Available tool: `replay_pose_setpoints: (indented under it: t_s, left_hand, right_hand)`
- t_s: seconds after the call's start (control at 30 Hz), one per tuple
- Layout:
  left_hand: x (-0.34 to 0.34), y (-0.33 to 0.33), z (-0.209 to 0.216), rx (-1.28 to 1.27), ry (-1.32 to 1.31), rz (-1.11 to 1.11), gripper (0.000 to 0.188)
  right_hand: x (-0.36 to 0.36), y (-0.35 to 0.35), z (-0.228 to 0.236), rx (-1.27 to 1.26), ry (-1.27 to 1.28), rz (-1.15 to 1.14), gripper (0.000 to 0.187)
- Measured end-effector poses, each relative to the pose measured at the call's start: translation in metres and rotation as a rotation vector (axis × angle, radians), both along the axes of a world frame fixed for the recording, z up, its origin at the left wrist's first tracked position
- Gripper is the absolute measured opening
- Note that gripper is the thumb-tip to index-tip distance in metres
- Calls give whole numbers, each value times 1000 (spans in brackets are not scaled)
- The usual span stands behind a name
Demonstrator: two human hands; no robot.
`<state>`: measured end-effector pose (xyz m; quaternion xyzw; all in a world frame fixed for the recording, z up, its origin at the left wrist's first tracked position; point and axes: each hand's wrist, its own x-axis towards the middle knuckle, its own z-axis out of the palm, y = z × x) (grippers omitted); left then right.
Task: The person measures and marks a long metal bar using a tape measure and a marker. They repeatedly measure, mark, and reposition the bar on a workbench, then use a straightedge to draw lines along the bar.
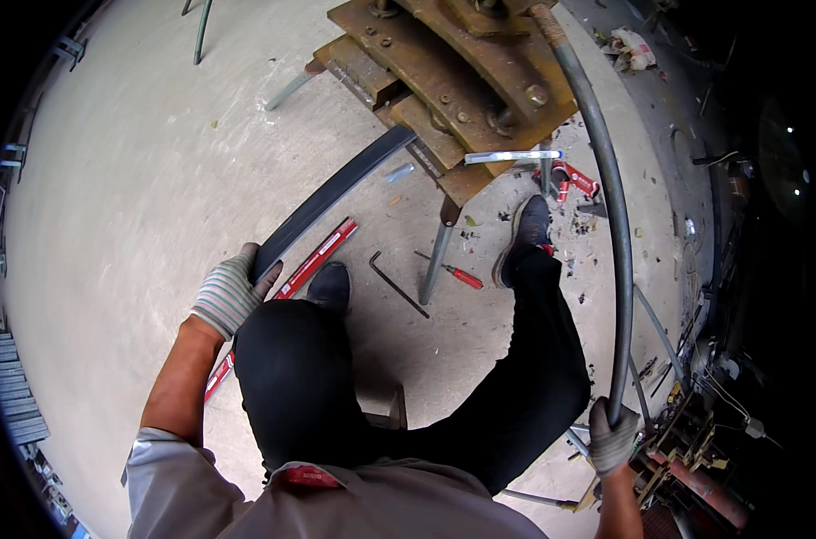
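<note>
My left hand [229, 292], in a striped knit glove, is closed around the near end of a long dark flat bar [331, 196]. The bar's far end meets the edge of a rusty steel bending jig [435, 81]. At the lower right my right hand [613, 438], gloved too, grips the end of a long grey metal pipe [610, 189]. That pipe curves up to the jig's top right corner, where its end looks rusty. A pen-like clear tube [513, 156] lies on the jig's near edge.
On the concrete floor lie a red level-like bar [316, 258], a hex key [399, 286] and a red-handled screwdriver [463, 276]. A jig leg [436, 260] stands between my feet. Metal frames and machinery [686, 449] are at the lower right; stacked grey bars [14, 386] lie left.
</note>
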<state>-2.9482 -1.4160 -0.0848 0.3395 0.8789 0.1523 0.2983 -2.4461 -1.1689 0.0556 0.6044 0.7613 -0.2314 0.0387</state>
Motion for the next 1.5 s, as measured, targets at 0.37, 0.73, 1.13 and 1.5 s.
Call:
replay_pose_setpoints:
  t_s: [0.37,0.73,1.13,1.5]
  left_hand:
    - [1,8,8,-118,-38,33,49]
    - [-2,21,15,-131,10,-44,45]
    - [-6,19,21,-112,-11,-107,57]
    - [46,122,119,529,173,-469,55]
  right_hand:
    - [26,-3,-26,2,138,-80,37]
    - [29,-3,-26,-2,155,-46,41]
    - [2,-9,-25,193,158,-71,27]
    - [1,-13,-28,326,227,-30,35]
